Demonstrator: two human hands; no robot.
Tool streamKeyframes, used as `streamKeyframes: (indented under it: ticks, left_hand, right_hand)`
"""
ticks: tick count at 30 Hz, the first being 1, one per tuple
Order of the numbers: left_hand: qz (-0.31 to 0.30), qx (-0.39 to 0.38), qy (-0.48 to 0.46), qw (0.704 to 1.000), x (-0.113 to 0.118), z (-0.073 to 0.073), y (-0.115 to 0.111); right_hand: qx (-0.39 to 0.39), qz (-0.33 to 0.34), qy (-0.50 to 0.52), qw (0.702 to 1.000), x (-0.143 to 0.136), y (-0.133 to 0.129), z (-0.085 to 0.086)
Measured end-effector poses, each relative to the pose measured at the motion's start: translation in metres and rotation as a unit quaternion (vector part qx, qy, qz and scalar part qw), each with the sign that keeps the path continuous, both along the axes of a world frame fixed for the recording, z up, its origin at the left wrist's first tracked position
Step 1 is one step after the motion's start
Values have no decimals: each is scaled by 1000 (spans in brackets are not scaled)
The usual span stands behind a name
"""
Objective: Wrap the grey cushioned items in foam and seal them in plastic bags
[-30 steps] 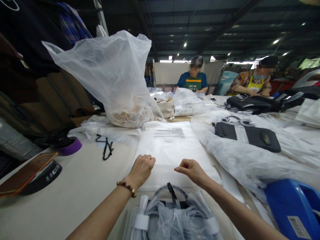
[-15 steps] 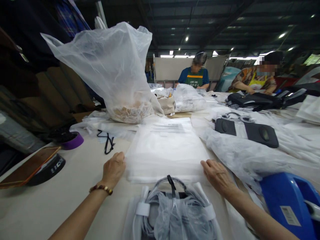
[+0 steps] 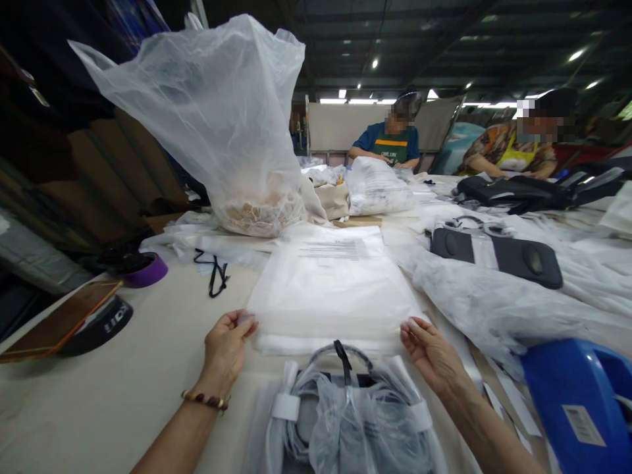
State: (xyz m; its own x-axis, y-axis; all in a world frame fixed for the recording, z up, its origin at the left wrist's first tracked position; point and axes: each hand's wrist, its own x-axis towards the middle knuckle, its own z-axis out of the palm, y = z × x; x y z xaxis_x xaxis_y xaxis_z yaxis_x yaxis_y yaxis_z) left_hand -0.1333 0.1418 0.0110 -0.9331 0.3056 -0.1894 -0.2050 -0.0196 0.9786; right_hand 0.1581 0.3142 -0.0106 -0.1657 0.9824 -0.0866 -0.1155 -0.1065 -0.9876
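Illumination is strongest on the stack of plastic bags [image 3: 330, 283], whose pale upper surface is nearly washed out, whereas the hanging clothes [image 3: 44, 79] to the far left of the stack sink into near-black. Ceiling lamps [image 3: 576, 54] beyond the stack glare as white spots against a dim roof [image 3: 444, 33]. Wide-angle distortion stretches the blue container [image 3: 553, 395] right of the stack, and pixel blocks mask 2 co-workers [image 3: 392, 141] behind the stack.

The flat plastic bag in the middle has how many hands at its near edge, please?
2: the left hand at the near left corner of the flat plastic bag, and the right hand at its near right corner.
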Motion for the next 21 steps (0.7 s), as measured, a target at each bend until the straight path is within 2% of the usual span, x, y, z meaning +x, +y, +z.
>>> streamKeyframes:
  ticks: [4,9,15,21]
  left_hand:
    - [-32,-110,113,987,9,-8,-9]
    - [-72,-216,234,945,20,-1,-12]
    - [-108,-257,307,910,32,-2,-18]
    - [-109,-258,341,898,44,-15,-46]
  right_hand:
    - [-1,2,-9,1000,-1,-8,2]
    - [42,17,-99,994,3,-19,-2]
    - [56,43,-186,980,14,-30,-5]
    - [85,62,-230,967,37,-52,-6]
